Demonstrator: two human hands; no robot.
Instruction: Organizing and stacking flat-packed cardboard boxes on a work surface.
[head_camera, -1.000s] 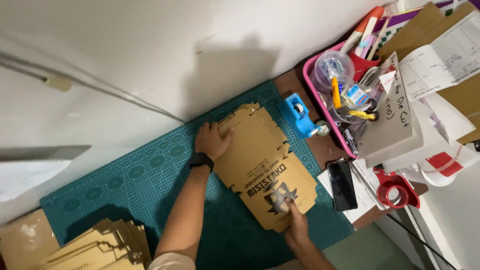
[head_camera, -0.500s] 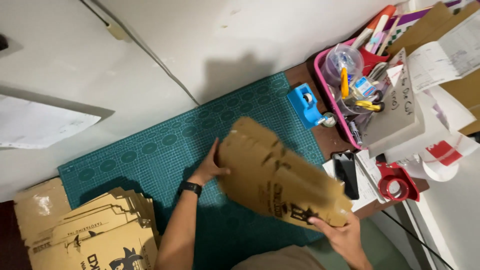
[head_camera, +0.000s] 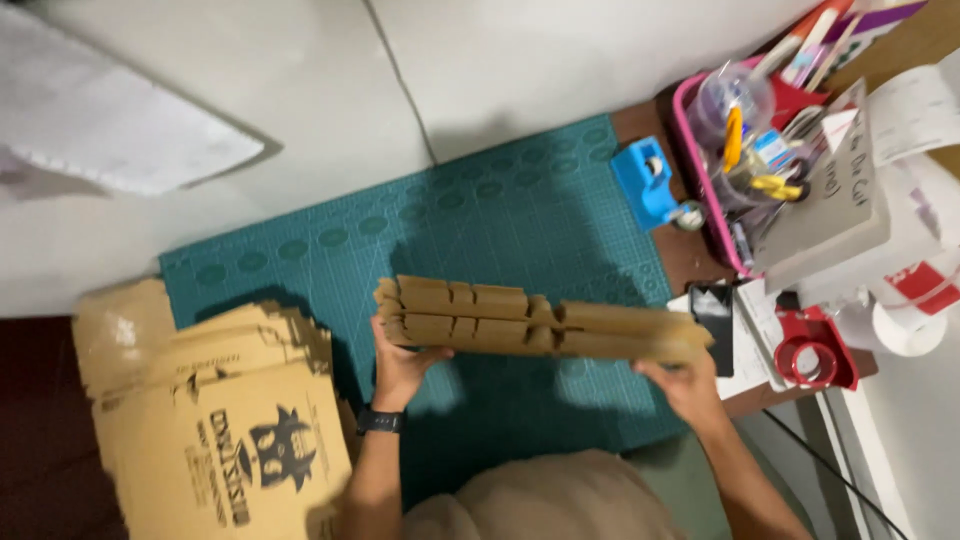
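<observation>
Teal cutting mat (head_camera: 480, 220) lay under everything; stack of flat brown boxes (head_camera: 210, 420) sat at its left. Folded cardboard blank (head_camera: 540, 320) was held edge-up over mat, left hand (head_camera: 400, 368) and right hand (head_camera: 685, 385) each gripping 1 end.

brown printed box stack (head_camera: 225, 440) lower left; dark, maybe phone, screen (head_camera: 713, 312) right.

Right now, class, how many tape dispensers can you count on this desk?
2: a blue tape dispenser at the green cutting mat's far right corner, and a red tape dispenser near the desk's right edge. Clutter may hide others.
</observation>
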